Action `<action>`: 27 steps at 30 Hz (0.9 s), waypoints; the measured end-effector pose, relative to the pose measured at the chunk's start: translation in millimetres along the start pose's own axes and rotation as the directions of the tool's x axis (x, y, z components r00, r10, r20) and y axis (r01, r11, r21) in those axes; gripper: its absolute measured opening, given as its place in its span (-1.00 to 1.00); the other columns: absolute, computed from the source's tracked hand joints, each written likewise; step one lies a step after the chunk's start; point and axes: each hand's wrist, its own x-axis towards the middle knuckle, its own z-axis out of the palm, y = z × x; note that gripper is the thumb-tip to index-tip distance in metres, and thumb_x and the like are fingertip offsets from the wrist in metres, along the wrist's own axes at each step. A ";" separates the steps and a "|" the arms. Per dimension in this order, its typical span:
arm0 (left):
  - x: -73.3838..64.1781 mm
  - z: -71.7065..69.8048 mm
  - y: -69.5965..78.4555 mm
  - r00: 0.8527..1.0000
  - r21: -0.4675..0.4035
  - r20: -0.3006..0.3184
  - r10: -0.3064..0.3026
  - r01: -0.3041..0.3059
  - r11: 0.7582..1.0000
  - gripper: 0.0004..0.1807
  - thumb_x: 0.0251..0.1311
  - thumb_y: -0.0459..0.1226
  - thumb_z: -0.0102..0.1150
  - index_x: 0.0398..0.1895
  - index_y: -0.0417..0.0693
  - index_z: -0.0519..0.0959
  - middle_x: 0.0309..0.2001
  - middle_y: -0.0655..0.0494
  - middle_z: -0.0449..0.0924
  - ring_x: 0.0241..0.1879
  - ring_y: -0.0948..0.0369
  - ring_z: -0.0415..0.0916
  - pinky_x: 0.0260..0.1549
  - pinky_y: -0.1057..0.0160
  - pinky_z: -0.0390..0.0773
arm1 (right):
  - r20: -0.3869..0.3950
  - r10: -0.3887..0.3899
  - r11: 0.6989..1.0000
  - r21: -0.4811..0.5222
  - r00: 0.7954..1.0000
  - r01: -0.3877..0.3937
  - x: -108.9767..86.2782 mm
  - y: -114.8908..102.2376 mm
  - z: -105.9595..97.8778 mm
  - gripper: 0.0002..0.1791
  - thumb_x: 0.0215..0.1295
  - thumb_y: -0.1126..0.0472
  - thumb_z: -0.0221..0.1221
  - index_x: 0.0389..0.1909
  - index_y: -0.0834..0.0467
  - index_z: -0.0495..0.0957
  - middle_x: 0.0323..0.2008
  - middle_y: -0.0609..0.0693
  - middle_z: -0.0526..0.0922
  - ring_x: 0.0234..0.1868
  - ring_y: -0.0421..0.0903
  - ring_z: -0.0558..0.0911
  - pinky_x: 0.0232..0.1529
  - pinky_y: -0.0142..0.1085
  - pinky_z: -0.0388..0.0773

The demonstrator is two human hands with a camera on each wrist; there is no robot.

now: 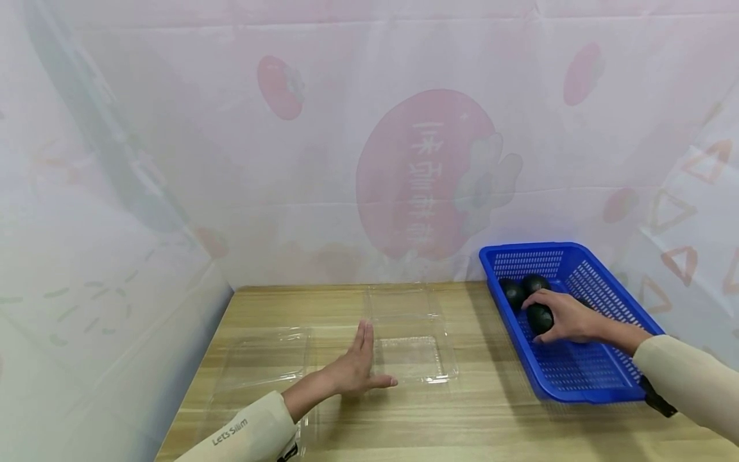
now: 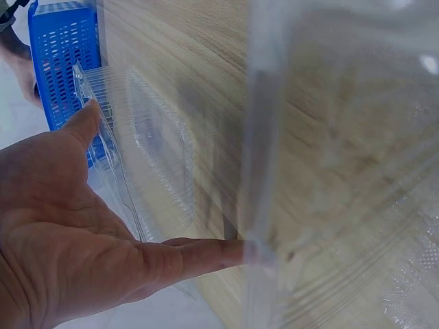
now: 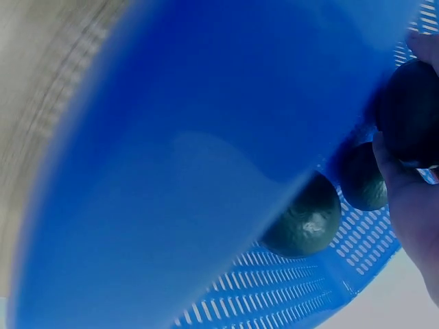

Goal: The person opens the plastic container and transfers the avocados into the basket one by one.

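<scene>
My right hand (image 1: 568,316) reaches into the blue basket (image 1: 539,378) and grips a dark green avocado (image 1: 540,319) between thumb and fingers. In the right wrist view the held avocado (image 3: 411,113) is cut off by the frame's edge. Two more avocados (image 1: 512,295) lie just beyond it, and another is mostly hidden behind the hand. My left hand (image 1: 355,369), fingers straight and thumb spread, is at the left side of an opened clear plastic clamshell box (image 1: 411,359). Its thumb (image 2: 86,123) is by the box's edge; whether it touches cannot be told.
Left of my left hand lies more clear plastic packaging (image 1: 262,356), partly hidden by the forearm. Everything stands on a wood-grain table (image 1: 473,423). A printed cloth (image 1: 323,160) encloses the back and sides, close behind the basket.
</scene>
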 end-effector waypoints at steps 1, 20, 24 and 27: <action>0.0 0.0 -0.2 1.000 -0.001 -0.001 -0.001 0.001 1.000 0.33 0.35 0.05 0.41 0.62 -0.55 -0.35 0.62 -0.56 -0.52 0.50 -0.47 0.11 0.37 -0.25 0.40 | 0.015 0.004 1.000 0.007 1.000 -0.004 0.2 0.2 0.5 -0.27 -0.17 0.00 0.71 0.04 0.19 0.67 0.02 0.13 0.70 -0.03 0.17 0.69 -0.16 -0.04 0.68; 0.5 1.2 -1.5 1.000 -0.001 0.005 0.008 -0.008 1.000 0.33 0.36 0.06 0.40 0.62 -0.56 -0.36 0.61 -0.58 -0.52 0.49 -0.48 0.13 0.33 -0.24 0.45 | 0.206 0.046 0.999 -0.011 0.978 -0.044 2.3 6.0 6.9 -0.24 -0.14 -0.05 0.70 0.04 0.22 0.64 0.00 0.15 0.65 -0.05 0.16 0.66 -0.14 0.02 0.65; 0.4 1.0 -1.3 1.000 0.008 -0.001 0.012 -0.012 1.000 0.33 0.35 0.06 0.41 0.61 -0.58 -0.34 0.61 -0.59 -0.51 0.47 -0.49 0.17 0.31 -0.23 0.47 | 0.226 0.045 0.999 -0.009 0.973 -0.044 0.6 7.7 8.0 -0.24 -0.15 -0.06 0.70 0.04 0.23 0.64 -0.04 0.10 0.63 -0.10 0.09 0.64 -0.17 -0.03 0.63; 0.4 0.5 -0.4 1.000 0.014 -0.003 0.010 -0.010 1.000 0.33 0.34 0.06 0.41 0.61 -0.58 -0.34 0.61 -0.58 -0.51 0.46 -0.48 0.18 0.30 -0.23 0.48 | 0.226 0.030 0.999 -0.017 0.974 -0.027 -0.3 9.6 9.6 -0.23 -0.17 -0.07 0.71 0.03 0.23 0.65 -0.07 0.07 0.63 -0.11 0.05 0.63 -0.16 -0.04 0.64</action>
